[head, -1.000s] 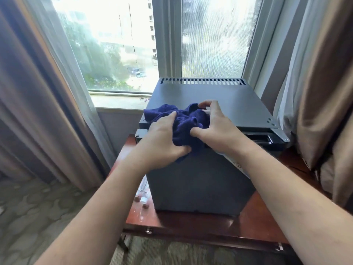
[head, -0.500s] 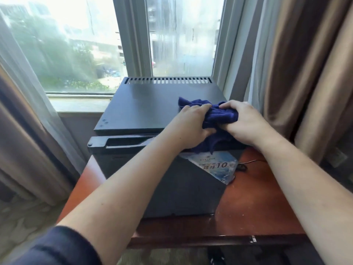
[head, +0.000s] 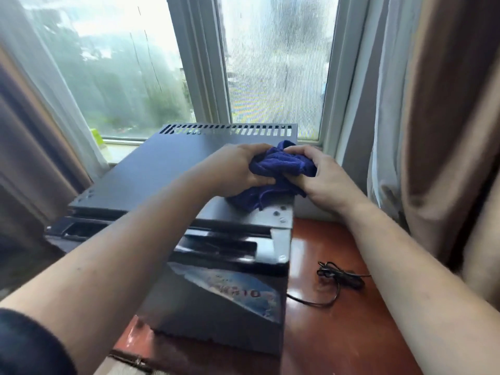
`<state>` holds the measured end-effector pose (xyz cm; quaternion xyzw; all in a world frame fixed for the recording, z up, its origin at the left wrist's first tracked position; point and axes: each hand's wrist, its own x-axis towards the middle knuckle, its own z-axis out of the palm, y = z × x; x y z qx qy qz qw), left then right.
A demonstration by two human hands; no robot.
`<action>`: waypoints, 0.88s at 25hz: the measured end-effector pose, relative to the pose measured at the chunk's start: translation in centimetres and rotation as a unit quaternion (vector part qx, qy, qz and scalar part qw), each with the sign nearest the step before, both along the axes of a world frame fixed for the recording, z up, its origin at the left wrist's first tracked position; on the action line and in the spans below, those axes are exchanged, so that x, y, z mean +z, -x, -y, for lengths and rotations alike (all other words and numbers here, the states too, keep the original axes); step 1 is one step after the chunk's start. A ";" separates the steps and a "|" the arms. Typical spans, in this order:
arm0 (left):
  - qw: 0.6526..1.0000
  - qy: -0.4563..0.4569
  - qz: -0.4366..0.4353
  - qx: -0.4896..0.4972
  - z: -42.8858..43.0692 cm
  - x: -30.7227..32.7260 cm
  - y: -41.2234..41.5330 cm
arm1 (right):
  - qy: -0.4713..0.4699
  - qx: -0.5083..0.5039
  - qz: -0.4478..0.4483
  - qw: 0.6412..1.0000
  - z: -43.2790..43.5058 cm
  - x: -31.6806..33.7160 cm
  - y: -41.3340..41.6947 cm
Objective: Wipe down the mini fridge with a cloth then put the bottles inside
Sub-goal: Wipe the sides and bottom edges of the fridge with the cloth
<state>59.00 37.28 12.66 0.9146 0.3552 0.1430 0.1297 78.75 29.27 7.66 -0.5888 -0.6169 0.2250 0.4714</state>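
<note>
Fingers (head: 299, 151) of left hand (head: 238, 167), right hand (head: 326, 181) gripping cloth (head: 280, 169) bunched between, on mini fridge (head: 162, 174)

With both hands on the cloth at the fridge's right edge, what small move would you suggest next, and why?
Probably sweep the blue cloth leftward across the mini fridge top: left hand and right hand grip it bunched at the right edge.

Cannot see fingertips of left hand (head: 238, 166) or right hand (head: 324, 177), tucked into cloth (head: 278, 166) | cannot read blurred print on sticker (head: 243, 293) | cannot follow cable (head: 338, 277) past right forearm | cannot see fridge (head: 162, 169) door's left part behind left forearm | cannot see table (head: 338, 334) front, cut by bottom edge
</note>
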 end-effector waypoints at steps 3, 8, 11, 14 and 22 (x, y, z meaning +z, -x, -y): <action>1.000 0.018 -0.001 0.006 -0.3 0.6 -5.5 | -0.014 0.000 -0.112 0.994 -0.3 -2.2 -4.1; 0.967 -0.046 -0.252 -0.006 1.7 -1.4 -13.4 | 0.125 0.061 -0.357 0.924 2.9 -9.2 -4.4; 0.912 -0.135 -0.388 -0.003 6.4 -3.0 -13.6 | 0.173 0.099 -0.610 0.767 6.2 -11.7 -1.8; 0.894 -0.144 -0.424 -0.007 11.0 -2.8 -10.5 | 0.171 0.109 -0.677 0.707 8.7 -12.1 -0.1; 0.927 -0.135 -0.350 -0.020 17.1 -1.1 -4.6 | 0.070 0.038 -0.534 0.842 12.4 -10.6 4.8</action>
